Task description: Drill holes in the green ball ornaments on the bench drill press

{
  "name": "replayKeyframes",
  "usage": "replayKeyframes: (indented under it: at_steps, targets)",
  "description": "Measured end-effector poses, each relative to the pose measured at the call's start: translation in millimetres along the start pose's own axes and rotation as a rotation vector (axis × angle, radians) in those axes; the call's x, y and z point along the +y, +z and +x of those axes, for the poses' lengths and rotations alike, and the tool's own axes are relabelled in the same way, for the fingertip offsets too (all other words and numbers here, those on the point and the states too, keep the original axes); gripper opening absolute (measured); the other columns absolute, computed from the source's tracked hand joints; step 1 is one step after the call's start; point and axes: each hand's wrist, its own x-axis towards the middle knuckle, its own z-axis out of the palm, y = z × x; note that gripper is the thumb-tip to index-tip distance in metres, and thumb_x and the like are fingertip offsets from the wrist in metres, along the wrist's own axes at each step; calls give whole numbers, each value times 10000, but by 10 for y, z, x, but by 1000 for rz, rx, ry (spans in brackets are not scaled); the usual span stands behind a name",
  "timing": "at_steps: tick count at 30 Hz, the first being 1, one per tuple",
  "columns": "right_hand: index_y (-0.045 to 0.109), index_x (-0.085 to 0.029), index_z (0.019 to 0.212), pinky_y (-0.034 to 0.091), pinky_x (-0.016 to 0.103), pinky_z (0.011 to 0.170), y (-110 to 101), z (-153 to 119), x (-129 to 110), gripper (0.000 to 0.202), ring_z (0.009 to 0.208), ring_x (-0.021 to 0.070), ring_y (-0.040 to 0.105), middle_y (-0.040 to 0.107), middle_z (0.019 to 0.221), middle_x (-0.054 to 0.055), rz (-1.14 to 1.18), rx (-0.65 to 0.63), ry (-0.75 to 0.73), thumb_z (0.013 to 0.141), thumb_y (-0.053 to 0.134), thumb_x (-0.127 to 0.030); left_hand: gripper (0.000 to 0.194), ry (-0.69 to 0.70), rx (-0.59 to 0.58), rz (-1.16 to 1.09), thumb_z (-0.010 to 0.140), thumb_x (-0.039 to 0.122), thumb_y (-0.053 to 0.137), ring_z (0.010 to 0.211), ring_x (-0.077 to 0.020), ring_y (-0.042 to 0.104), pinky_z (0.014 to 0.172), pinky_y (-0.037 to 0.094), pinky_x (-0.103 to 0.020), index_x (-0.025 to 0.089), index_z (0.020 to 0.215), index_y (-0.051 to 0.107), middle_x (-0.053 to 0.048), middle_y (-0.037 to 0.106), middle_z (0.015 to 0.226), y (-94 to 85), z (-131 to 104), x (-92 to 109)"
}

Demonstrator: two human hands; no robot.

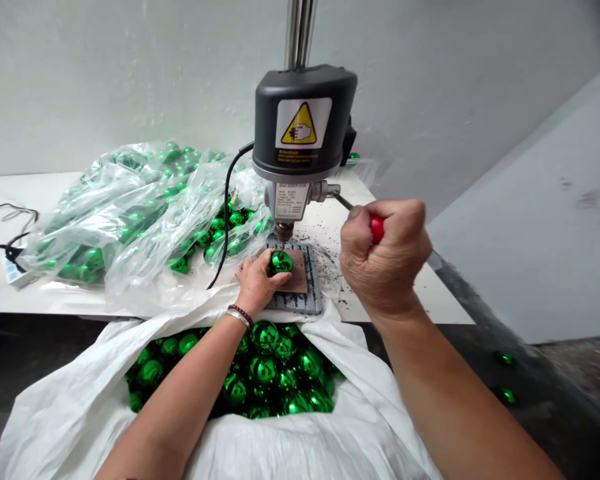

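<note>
Left hand (257, 280) pins a green bauble (281, 261) on the brown pad (298, 272) of the drill press (303, 127) base, right under the bit, grip wrapped round its left side. Right hand (384, 257) is fisted on the red-knobbed feed lever (377, 229), grip clamped tight. Best to feed slowly, keep the ball centred and fingertips clear of the bit; more baubles fill the white sack (80, 413) below and the clear bags (130, 207) on the tabletop (45, 193).

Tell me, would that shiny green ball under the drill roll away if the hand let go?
Probably. The green ball looks round and glossy, so likely slippery and apt to roll; the left hand steadies it. It seems light, perhaps hollow, so possibly fragile.
</note>
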Motion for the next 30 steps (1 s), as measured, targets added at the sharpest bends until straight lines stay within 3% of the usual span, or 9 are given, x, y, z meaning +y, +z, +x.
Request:
replayKeyframes:
  at_steps: [10, 14, 17, 20, 22, 26, 27, 28, 30]
  targets:
    - [438, -208, 856, 368, 256, 592, 43, -310, 55, 85, 647, 110, 447, 499, 700, -2, 39, 36, -103, 830, 515, -183, 464, 3, 23, -37, 750, 395, 722, 1089, -303, 566, 968, 362, -448, 268, 1183, 615, -58, 697, 1086, 3, 0, 0]
    - [458, -186, 842, 341, 240, 573, 62, 73, 34, 117, 571, 75, 383, 469, 678, -16, 78, 6, 32, 894, 461, -291, 411, 38, 20, -193, 719, 329, 731, 976, -253, 618, 901, 429, -385, 228, 1105, 630, -41, 705, 975, 28, 25, -21]
    - [474, -159, 815, 314, 230, 605, 106, 490, 35, 232, 586, 58, 353, 447, 670, -24, 96, -108, 219, 906, 447, -371, 389, 111, 25, -357, 705, 263, 713, 872, -201, 629, 826, 471, -322, 191, 1076, 617, -24, 693, 930, 9, 7, -58]
    - [511, -130, 827, 289, 226, 637, 142, 706, 49, 259, 620, 51, 354, 454, 678, -27, 56, -160, 289, 885, 489, -381, 410, 177, -2, -431, 706, 248, 698, 951, -205, 628, 856, 483, -310, 180, 1101, 615, -39, 696, 1013, -139, -79, -106]
    - [525, -123, 841, 289, 223, 647, 155, 719, 57, 255, 626, 48, 358, 468, 688, -26, 50, -144, 277, 886, 488, -371, 463, 222, -111, -470, 698, 258, 711, 1036, -220, 623, 907, 483, -315, 184, 1146, 622, -47, 697, 1091, -320, -161, -136]
    - [524, -133, 841, 284, 223, 655, 176, 649, 73, 242, 633, 45, 371, 486, 705, -24, 56, -121, 260, 894, 458, -360, 512, 330, -610, -541, 665, 312, 765, 1031, -228, 654, 923, 503, -324, 208, 1159, 675, -41, 724, 1098, -715, -293, -187]
    - [521, -137, 841, 279, 226, 655, 184, 639, 78, 251, 637, 46, 375, 491, 713, -23, 55, -123, 268, 899, 444, -369, 485, 328, -682, -558, 677, 333, 758, 999, -228, 667, 897, 519, -328, 211, 1141, 692, -44, 735, 1073, -789, -296, -206]
    - [517, -141, 843, 274, 229, 657, 192, 634, 85, 259, 641, 47, 377, 495, 722, -22, 52, -127, 275, 905, 429, -376, 448, 307, -685, -568, 702, 354, 737, 965, -226, 677, 864, 534, -329, 214, 1126, 705, -48, 742, 1050, -849, -281, -233]
    - [513, -148, 850, 269, 238, 661, 208, 633, 100, 262, 642, 47, 375, 500, 734, -23, 47, -123, 274, 912, 412, -381, 364, 212, -472, -503, 788, 372, 646, 926, -218, 684, 825, 545, -332, 226, 1114, 714, -54, 748, 1028, -943, -195, -333]
